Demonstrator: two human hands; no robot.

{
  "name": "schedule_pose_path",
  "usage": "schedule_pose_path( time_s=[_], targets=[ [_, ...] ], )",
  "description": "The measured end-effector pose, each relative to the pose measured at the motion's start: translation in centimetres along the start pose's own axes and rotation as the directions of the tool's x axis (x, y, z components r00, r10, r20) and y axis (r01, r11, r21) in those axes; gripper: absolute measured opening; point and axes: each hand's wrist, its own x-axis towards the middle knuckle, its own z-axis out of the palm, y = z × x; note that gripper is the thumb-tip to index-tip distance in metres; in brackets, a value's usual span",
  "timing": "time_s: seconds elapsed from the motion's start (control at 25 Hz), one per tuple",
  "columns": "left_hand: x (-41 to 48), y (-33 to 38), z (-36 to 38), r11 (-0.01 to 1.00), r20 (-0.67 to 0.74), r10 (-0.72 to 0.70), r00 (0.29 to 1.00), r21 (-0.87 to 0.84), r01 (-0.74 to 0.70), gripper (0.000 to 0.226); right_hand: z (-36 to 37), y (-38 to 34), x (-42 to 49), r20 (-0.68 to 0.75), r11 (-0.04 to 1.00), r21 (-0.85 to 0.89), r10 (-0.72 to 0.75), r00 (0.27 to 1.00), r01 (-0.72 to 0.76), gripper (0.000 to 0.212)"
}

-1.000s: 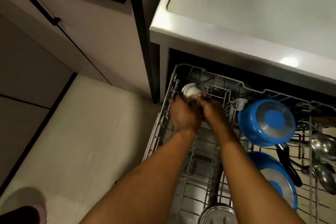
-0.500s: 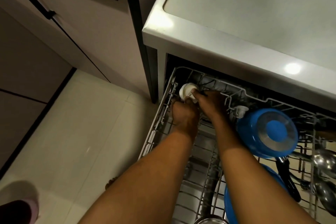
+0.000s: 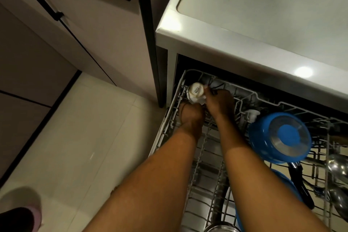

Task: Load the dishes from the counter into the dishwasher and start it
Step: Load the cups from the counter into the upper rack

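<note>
At rack (image 3: 267, 100) far-left corner: right hand (image 3: 220, 101) pinches white cup (image 3: 195, 93), left hand (image 3: 192, 117) grip hidden; blue bowls (image 3: 278, 137) loaded, start pending.

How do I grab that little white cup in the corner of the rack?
Grip the white cup round its side walls, coming from above: it sits upside down, base up, with the wire edge of the rack close on its left.

Wire rack (image 3: 170, 118) metal; blue bowl (image 3: 263, 149) glossy.
</note>
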Motion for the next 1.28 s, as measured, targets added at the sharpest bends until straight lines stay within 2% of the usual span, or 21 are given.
schedule_pose_path(
  time_s=[0.08,0.16,0.24,0.32,0.4,0.44,0.52,0.64,0.76,0.96,1.16,1.28],
  targets=[
    [-0.3,-1.1,-0.8,0.988,0.078,0.094,0.992,0.114,-0.103,0.033,-0.6,0.1,-2.1,-0.104,1.000,-0.008,0.006,0.995,-0.007,0.046],
    [-1.3,-2.1,-2.2,0.936,0.175,0.188,0.967,0.267,-0.230,0.032,-0.7,0.9,-5.0,-0.173,0.995,-0.067,-0.085,0.981,0.074,0.031],
    [-2.3,-2.7,-3.9,0.765,0.248,0.270,0.930,0.532,-0.364,0.043,-1.2,1.7,-7.7,-0.163,0.960,-0.213,-0.220,0.962,0.183,0.028],
    [-3.6,-3.1,-5.8,0.533,0.338,0.326,0.883,0.706,-0.467,0.054,-2.2,2.7,-10.0,-0.016,0.911,-0.357,-0.228,0.974,0.207,0.044],
    [-5.5,-3.0,-7.4,0.406,0.443,0.325,0.835,0.733,-0.547,0.054,-3.3,3.0,-12.4,0.098,0.860,-0.471,-0.171,0.980,0.197,0.062],
    [-6.5,-2.9,-8.1,0.358,0.485,0.313,0.817,0.737,-0.574,0.053,-3.6,3.3,-13.7,0.108,0.831,-0.509,-0.198,0.974,0.226,0.068],
    [-9.0,-2.1,-9.7,0.239,0.551,0.296,0.780,0.748,-0.619,0.052,-5.0,2.7,-16.6,0.093,0.793,-0.537,-0.281,0.955,0.286,0.072],
    [-12.6,-1.1,-12.6,0.106,0.586,0.305,0.751,0.762,-0.638,0.056,-7.6,1.2,-20.0,0.107,0.815,-0.519,-0.236,0.966,0.257,0.069],
    [-16.5,-0.7,-16.7,0.046,0.586,0.302,0.752,0.779,-0.625,0.060,-9.5,0.1,-24.9,0.092,0.853,-0.473,-0.200,0.975,0.220,0.071],
    [-20.2,2.6,-23.3,-0.024,0.574,0.409,0.710,0.784,-0.620,0.055,-11.4,-4.6,-30.6,0.069,0.874,-0.430,-0.217,0.974,0.226,0.073],
    [-21.3,7.9,-28.5,-0.069,0.587,0.531,0.612,0.749,-0.659,0.059,-10.4,-11.7,-34.1,0.020,0.857,-0.434,-0.299,0.954,0.278,0.074],
    [-20.7,11.8,-32.3,-0.137,0.606,0.591,0.532,0.726,-0.674,0.061,-8.7,-17.7,-35.9,-0.011,0.848,-0.440,-0.335,0.942,0.296,0.074]
  ],
)
